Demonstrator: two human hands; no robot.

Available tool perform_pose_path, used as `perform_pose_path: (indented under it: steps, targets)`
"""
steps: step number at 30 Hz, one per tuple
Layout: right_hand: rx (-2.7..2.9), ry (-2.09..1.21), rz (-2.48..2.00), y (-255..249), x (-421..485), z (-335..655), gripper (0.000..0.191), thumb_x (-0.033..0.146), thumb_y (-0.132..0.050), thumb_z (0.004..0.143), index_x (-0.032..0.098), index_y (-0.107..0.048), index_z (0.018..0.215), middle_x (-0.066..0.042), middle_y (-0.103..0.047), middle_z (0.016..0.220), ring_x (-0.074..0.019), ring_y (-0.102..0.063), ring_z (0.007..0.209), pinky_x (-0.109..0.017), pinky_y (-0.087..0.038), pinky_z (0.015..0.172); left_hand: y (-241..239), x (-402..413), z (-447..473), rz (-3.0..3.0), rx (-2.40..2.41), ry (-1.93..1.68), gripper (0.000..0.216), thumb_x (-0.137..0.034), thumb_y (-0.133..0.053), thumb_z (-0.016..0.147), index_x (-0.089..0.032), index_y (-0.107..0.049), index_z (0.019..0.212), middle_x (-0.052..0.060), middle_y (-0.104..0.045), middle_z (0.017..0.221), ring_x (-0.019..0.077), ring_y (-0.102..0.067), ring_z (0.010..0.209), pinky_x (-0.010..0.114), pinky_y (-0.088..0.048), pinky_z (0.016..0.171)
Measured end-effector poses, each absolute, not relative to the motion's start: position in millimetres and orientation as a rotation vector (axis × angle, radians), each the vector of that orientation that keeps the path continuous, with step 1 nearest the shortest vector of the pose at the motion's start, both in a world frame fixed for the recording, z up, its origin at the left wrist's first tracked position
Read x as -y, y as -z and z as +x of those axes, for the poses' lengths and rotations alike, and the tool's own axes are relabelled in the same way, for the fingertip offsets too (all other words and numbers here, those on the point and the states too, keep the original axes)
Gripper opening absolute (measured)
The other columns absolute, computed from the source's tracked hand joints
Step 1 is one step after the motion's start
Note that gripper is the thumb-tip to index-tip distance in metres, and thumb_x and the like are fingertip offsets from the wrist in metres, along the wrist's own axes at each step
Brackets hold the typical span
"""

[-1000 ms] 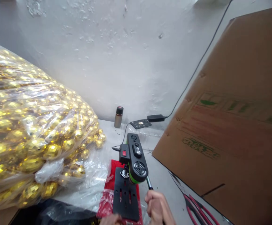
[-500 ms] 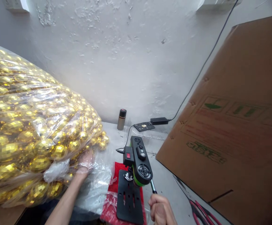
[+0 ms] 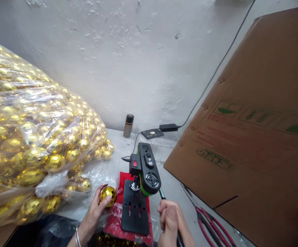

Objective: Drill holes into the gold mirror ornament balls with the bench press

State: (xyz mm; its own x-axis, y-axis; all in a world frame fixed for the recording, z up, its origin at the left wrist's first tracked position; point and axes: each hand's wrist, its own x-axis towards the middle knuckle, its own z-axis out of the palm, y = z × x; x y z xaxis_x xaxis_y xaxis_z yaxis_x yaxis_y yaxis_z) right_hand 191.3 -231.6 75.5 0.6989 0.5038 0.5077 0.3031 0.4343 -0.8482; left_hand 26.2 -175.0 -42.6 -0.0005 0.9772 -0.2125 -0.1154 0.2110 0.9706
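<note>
My left hand (image 3: pixel 94 208) is closed around a gold mirror-faceted ball (image 3: pixel 109 196), its thumb lying across the ball. The ball is just left of a black slotted base plate (image 3: pixel 135 223). On that plate stands a black and green device (image 3: pixel 148 168) with round vents, buttons and a side box with a red switch (image 3: pixel 135 163). My right hand (image 3: pixel 173 219) grips a dark-ended metal lever (image 3: pixel 162 194) that runs to the device. Red cloth (image 3: pixel 120 178) lies under the plate, partly covered by clear plastic.
A big clear bag (image 3: pixel 52 183) full of gold balls fills the left. A cardboard box (image 3: pixel 241 137) leans at the right, with red-handled pliers (image 3: pixel 213 226) by its foot. At the wall are a bottle (image 3: pixel 128 126), a black patterned pad (image 3: pixel 152 133) and a power adapter (image 3: pixel 168 127).
My left hand has come out from the bag's edge, moving right and down, and now holds a gold ball. The right hand keeps its grip on the lever. The view has shifted slightly.
</note>
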Motion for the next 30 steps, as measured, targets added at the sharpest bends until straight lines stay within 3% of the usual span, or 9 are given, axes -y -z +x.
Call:
perform_pose_path:
  steps: [5,10,13,17,21,25,27,30]
  targets:
    - [0.970,-0.170,-1.135,-81,228,206,0.044,0.036,-0.052,0.103,0.019,-0.051,0.062,0.002,-0.048,0.063,-0.0077,-0.040,0.053,-0.025,-0.029,0.050,50,192,64,0.642,-0.991,-1.080,0.064,-0.067,-0.073,0.072,-0.024,-0.057,0.116,0.005,-0.074,0.105,0.0206,-0.073,0.085,0.035,-0.058,0.076]
    - [1.006,-0.172,-1.130,-79,229,212,0.044,0.033,-0.050,0.103,0.020,-0.051,0.062,0.003,-0.045,0.062,-0.0089,-0.046,0.057,-0.022,-0.034,0.051,36,189,81,0.484,-0.897,-1.117,0.064,-0.053,-0.092,0.059,-0.024,-0.063,0.108,0.003,-0.074,0.109,0.0237,-0.074,0.095,0.038,-0.061,0.086]
    - [1.011,-0.206,-1.137,-79,229,212,0.042,0.032,-0.049,0.104,0.020,-0.052,0.064,0.003,-0.046,0.064,-0.0088,-0.047,0.058,-0.022,-0.036,0.051,30,186,85,0.413,-0.885,-1.110,0.069,-0.049,-0.098,0.052,-0.023,-0.068,0.108,0.004,-0.076,0.111,0.0233,-0.074,0.096,0.034,-0.061,0.084]
    - [1.132,-0.191,-1.115,-81,230,218,0.039,0.026,-0.047,0.104,0.020,-0.051,0.066,0.004,-0.044,0.063,-0.0085,-0.048,0.058,-0.019,-0.039,0.051,37,181,88,0.392,-0.940,-1.107,0.064,-0.060,-0.095,0.053,-0.019,-0.073,0.096,0.005,-0.079,0.095,0.0209,-0.074,0.083,0.029,-0.059,0.072]
    - [1.169,-0.170,-1.099,-81,230,220,0.037,0.021,-0.046,0.104,0.021,-0.049,0.067,0.004,-0.043,0.063,-0.0081,-0.048,0.058,-0.018,-0.040,0.052,44,180,92,0.419,-1.041,-1.096,0.074,-0.078,-0.083,0.058,-0.016,-0.073,0.097,0.003,-0.078,0.077,0.0163,-0.068,0.061,0.025,-0.049,0.054]
    - [1.172,-0.155,-1.085,-78,231,220,0.036,0.020,-0.046,0.103,0.021,-0.049,0.068,0.004,-0.043,0.063,-0.0088,-0.050,0.062,-0.018,-0.041,0.055,38,182,95,0.460,-1.074,-1.101,0.075,-0.076,-0.080,0.064,-0.019,-0.072,0.113,0.005,-0.081,0.097,0.0212,-0.073,0.084,0.026,-0.051,0.061]
    - [1.181,-0.152,-1.085,-77,231,220,0.035,0.019,-0.045,0.103,0.021,-0.050,0.069,0.004,-0.043,0.064,-0.0086,-0.050,0.062,-0.019,-0.041,0.056,33,182,95,0.427,-1.044,-1.117,0.067,-0.065,-0.089,0.060,-0.022,-0.074,0.109,0.005,-0.080,0.109,0.0236,-0.073,0.096,0.027,-0.054,0.066]
    - [1.196,-0.155,-1.085,-76,231,222,0.035,0.018,-0.044,0.103,0.021,-0.050,0.070,0.004,-0.043,0.065,-0.0085,-0.050,0.062,-0.018,-0.041,0.055,33,182,94,0.384,-0.964,-1.150,0.057,-0.051,-0.096,0.052,-0.020,-0.076,0.096,0.006,-0.079,0.109,0.0254,-0.073,0.100,0.031,-0.059,0.076]
